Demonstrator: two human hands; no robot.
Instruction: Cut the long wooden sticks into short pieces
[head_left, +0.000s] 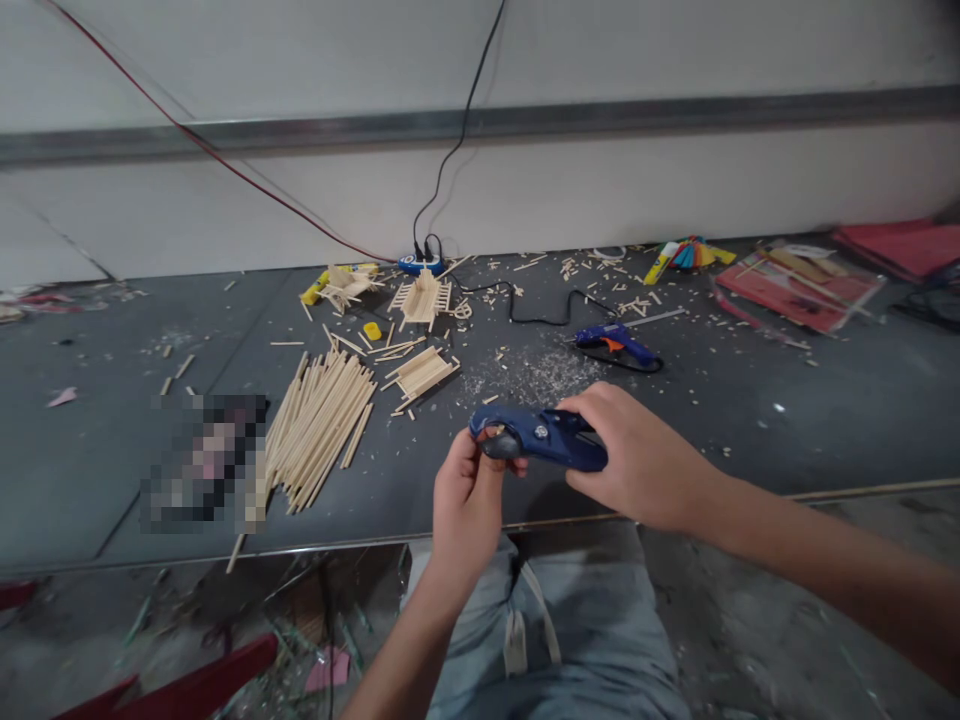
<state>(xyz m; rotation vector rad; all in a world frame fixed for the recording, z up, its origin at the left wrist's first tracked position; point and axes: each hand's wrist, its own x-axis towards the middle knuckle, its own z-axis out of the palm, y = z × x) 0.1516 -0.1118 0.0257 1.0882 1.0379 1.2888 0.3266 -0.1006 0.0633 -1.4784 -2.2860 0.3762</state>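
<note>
My right hand (637, 455) grips a dark blue hand cutter (541, 437) by its handle, held level above the near edge of the grey table (825, 400). My left hand (466, 500) is closed at the cutter's front end, fingers pinched around its nose. What the fingertips hold there, if anything, is hidden. A bundle of thin wooden sticks (319, 425) lies on the table to the left of my hands.
Small stick frames (421, 372) and another frame (424, 297) lie further back. A blue glue gun (619, 343) rests on its cord at centre right, near sawdust. A power strip (421, 264) sits by the wall. Red sheets (806, 290) lie far right. A blurred patch (206, 462) lies left.
</note>
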